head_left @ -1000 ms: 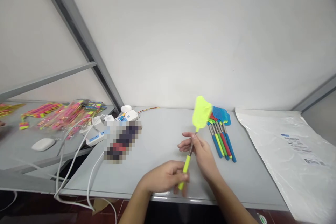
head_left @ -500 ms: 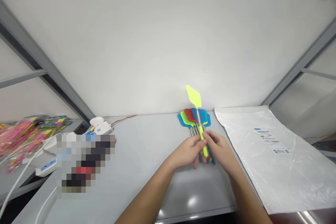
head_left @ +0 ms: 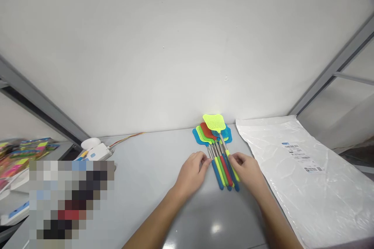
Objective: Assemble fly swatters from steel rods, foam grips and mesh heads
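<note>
Several fly swatters lie fanned in a bundle on the grey table, with mesh heads toward the wall and handles toward me. On top, the yellow fly swatter (head_left: 214, 122) slants across the others. My right hand (head_left: 247, 169) pinches its handle from the right side. At the bundle's left edge, my left hand (head_left: 193, 171) has thumb and forefinger curled together by the top of a blue handle (head_left: 217, 173); whether they grip it I cannot tell. Beneath the yellow one show a red fly swatter (head_left: 207, 127), a green one (head_left: 204, 135) and blue ones, partly overlapped.
To the right lies a large white plastic mailer (head_left: 271, 179) with a printed label. A white device with wires (head_left: 99, 151) sits at the back left, near a blurred-out patch. Colourful packets (head_left: 26, 149) are beyond the left frame post. A white wall (head_left: 163, 66) rises behind.
The yellow fly swatter has come down from above the bundle onto it. My left hand has left its handle and moved left to the bundle's edge; my right hand still holds it.
</note>
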Tool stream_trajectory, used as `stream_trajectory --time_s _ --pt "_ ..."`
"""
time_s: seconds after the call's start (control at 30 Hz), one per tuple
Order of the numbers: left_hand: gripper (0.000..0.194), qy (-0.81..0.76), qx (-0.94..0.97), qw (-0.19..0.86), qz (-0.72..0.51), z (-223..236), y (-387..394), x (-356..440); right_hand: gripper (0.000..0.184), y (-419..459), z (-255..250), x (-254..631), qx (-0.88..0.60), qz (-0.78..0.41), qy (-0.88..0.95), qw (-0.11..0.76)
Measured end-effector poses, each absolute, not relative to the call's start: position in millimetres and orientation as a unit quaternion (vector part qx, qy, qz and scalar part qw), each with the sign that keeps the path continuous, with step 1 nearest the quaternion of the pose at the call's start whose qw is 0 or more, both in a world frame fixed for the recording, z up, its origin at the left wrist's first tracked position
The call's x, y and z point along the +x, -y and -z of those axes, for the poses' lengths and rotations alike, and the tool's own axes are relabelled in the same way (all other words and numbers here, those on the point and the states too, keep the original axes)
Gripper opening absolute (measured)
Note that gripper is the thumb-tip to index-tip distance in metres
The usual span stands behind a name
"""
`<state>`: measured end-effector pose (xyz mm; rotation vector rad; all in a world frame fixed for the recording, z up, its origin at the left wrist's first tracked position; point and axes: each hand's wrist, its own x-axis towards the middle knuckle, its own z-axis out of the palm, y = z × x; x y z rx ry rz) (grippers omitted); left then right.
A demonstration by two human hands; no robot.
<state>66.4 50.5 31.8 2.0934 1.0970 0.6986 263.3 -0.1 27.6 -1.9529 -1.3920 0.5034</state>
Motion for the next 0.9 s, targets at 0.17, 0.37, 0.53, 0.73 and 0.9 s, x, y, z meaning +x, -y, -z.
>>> stream_trajectory --time_s 0.17,0.37,0.53,0.73,0.9 --pt "0.029 -0.401 0.833 0.265 -0.274 -18 -49 71 0.032 -4 -16 263 -0.752 -0.15 0.565 0.305" --pt "0.051 -0.411 0.853 0.234 -0.221 -5 -44 85 0.049 -14 -1 267 -0.756 -0.109 0.568 0.309" --pt "0.06 -0.414 0.867 0.228 -0.161 2 -42 87 0.062 -24 8 257 -0.753 -0.107 0.593 0.265" --pt "0.052 -0.415 0.867 0.222 -0.162 -6 -27 63 0.055 -23 10 222 -0.719 -0.104 0.638 0.257" --pt "0.044 -0.442 0.873 0.145 -0.146 -15 -12 12 0.059 -18 5 182 -0.619 -0.153 0.728 0.252"
